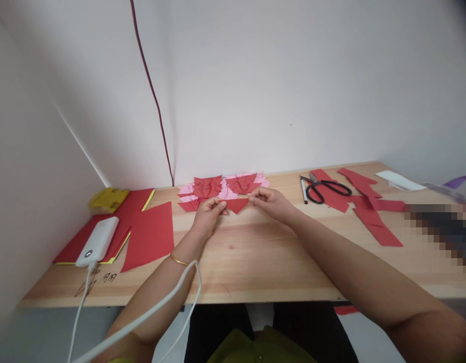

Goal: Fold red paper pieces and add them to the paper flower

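Note:
Between my two hands is a small red paper triangle (237, 205), its point facing toward me. My left hand (211, 212) pinches the left corner and my right hand (268, 202) pinches the right one. Just behind it, near the wall, lie folded red paper pieces (207, 186) and folded pink paper pieces (228, 188), overlapping in rows. My hands hide part of these.
Black-handled scissors (328, 189) and a pen (304, 190) lie right, beside red paper scraps (376, 222). Left are a red paper sheet (149, 234), a white power bank (98, 241) with a cable (142, 311) crossing my left forearm, and a yellow packet (109, 200).

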Motion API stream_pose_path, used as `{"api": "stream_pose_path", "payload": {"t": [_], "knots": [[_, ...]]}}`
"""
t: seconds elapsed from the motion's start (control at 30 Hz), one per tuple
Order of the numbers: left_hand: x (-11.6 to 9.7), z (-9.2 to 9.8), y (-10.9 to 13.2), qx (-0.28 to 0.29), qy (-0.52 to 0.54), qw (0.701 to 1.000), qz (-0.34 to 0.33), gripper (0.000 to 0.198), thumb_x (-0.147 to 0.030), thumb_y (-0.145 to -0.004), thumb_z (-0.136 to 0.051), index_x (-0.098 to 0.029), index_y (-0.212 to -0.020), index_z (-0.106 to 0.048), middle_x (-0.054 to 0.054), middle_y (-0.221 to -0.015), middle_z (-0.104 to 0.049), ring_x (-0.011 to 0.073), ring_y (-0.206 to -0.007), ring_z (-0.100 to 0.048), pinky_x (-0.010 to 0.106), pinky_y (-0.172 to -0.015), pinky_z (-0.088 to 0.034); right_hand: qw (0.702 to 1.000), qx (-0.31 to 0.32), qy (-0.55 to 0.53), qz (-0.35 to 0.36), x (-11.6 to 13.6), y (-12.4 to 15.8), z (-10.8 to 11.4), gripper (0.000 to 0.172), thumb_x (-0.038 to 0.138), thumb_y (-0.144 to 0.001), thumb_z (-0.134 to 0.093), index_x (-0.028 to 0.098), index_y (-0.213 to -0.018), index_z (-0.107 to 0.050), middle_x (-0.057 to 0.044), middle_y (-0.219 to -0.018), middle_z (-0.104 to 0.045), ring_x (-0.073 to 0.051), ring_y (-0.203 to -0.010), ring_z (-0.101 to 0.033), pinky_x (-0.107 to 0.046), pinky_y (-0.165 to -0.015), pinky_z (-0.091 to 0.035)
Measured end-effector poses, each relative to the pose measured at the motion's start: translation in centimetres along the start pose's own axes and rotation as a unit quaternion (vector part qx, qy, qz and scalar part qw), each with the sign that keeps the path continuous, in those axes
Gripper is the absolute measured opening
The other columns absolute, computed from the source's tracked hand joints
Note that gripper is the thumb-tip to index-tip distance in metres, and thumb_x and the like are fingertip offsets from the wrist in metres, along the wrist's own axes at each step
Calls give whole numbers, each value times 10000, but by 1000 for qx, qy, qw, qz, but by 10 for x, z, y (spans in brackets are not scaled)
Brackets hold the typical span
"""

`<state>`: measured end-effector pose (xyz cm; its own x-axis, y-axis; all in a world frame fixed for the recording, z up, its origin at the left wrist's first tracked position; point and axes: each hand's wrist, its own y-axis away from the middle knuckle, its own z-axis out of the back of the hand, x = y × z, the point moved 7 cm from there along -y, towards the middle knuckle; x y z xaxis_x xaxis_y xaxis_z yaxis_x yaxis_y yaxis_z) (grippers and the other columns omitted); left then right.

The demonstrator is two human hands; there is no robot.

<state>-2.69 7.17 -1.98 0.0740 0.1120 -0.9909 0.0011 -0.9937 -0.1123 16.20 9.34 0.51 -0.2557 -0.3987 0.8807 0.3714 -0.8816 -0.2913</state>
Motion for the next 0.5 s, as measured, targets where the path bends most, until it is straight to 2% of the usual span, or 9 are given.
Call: {"api": "stream_pose_path", "payload": {"t": [0.33, 0.4, 0.5], "knots": [[-1, -1, 0, 9, -39, 999, -24, 229, -382, -765, -590, -158, -720, -604, 6, -606, -595, 120, -614, -554, 263, -688, -447, 994, -47, 87, 45, 5, 0, 7, 203, 348, -823, -480, 171, -751, -548, 1, -679, -543, -119, -624, -468, -226, -575, -351], [-6, 2, 0, -12, -69, 996, -46, 224, -376, -760, -597, -169, -832, -645, 24, -696, -632, 136, -682, -575, 280, -729, -445, 992, -50, 98, 56, 5, 0, 7, 192, 335, -828, -474, 172, -755, -547, -1, -682, -549, -121, -623, -472, -228, -577, -352], [-25, 5, 3, -44, -170, 975, -134, 304, -339, -743, -629, -205, -1015, -653, 70, -971, -650, 180, -904, -579, 318, -849, -419, 989, -47, 113, 85, 10, 1, 5, 170, 306, -837, -468, 173, -766, -549, -17, -714, -577, -133, -662, -504, -238, -610, -370]]}}
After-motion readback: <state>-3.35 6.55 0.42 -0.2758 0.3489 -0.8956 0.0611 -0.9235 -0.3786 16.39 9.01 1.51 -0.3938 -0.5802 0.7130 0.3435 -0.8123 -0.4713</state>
